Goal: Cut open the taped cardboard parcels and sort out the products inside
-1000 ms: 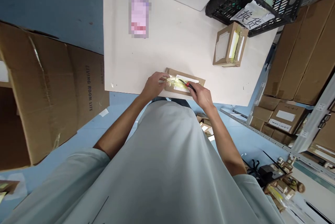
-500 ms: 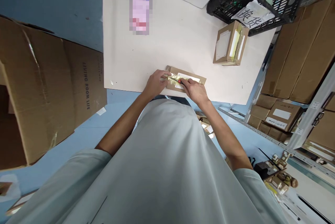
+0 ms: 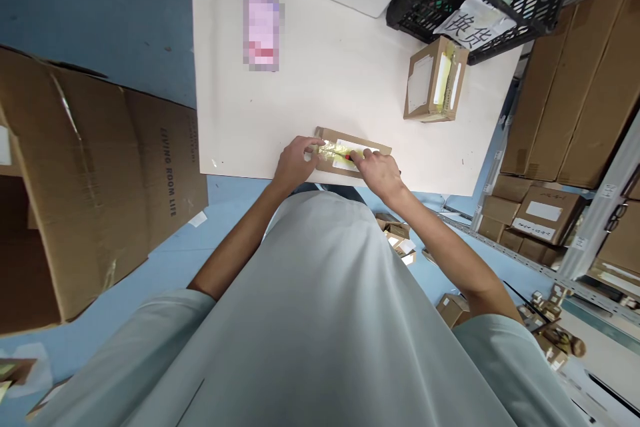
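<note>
Ok so, quick status: the small box [image 3: 353, 137] is lying at the near edge of the desk [image 3: 300, 94], right in front of the person, and afaict the job's only partway. It's label side up, w/ shiny tape [image 3: 327, 150] across its L end; no flap lifted, nothing taken out.

R hand [image 3: 381, 172] is wrapped round what looks like a cutter [image 3: 349, 157], red bit by the fingers, thin blade pointing L over the tape. Can't tell if it's biting in or just resting there, or how much is slit. L hand [image 3: 297, 160] has its fingers bent at the L end of the small box; pinching tape or just steadying the cardboard, can't say tbh.

So done, imo: small box in position, both hands on the job, blade at the tape. Not done: the tape's on there rn, and the small box looks closed.

Btw there's a 2nd box [image 3: 430, 84] farther R, also taped, no hand on it, looks untouched. Just past it is a black crate [image 3: 417, 10] w/ a handwritten sheet [image 3: 473, 22] on it. Pink thing [image 3: 263, 30] at far L is pixelated, no clue.
</note>
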The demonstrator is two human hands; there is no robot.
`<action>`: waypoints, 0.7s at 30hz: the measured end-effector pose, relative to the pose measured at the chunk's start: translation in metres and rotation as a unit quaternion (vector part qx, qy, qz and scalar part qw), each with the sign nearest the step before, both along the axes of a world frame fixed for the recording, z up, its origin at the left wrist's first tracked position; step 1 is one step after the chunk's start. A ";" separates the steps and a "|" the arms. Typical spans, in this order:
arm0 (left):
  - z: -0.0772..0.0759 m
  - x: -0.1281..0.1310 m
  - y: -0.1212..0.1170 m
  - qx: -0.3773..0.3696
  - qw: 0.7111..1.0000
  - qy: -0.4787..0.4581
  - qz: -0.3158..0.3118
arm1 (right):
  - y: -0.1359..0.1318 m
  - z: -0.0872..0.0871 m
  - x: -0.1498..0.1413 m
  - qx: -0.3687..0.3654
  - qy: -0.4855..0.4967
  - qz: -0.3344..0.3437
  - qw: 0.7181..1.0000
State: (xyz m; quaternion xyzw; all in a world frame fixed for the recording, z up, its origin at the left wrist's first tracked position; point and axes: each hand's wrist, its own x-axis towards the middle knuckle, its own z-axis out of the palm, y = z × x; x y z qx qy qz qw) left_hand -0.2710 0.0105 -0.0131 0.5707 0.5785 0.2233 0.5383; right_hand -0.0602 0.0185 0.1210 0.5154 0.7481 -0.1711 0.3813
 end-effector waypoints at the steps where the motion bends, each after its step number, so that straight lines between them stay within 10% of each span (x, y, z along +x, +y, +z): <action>1: 0.002 0.002 -0.002 0.000 1.000 0.002 -0.004 | -0.003 0.001 0.004 0.000 -0.002 -0.001 1.000; 21: 0.001 0.044 -0.011 0.092 0.980 0.114 -0.135 | -0.009 0.003 0.084 -0.050 -0.001 -0.058 0.997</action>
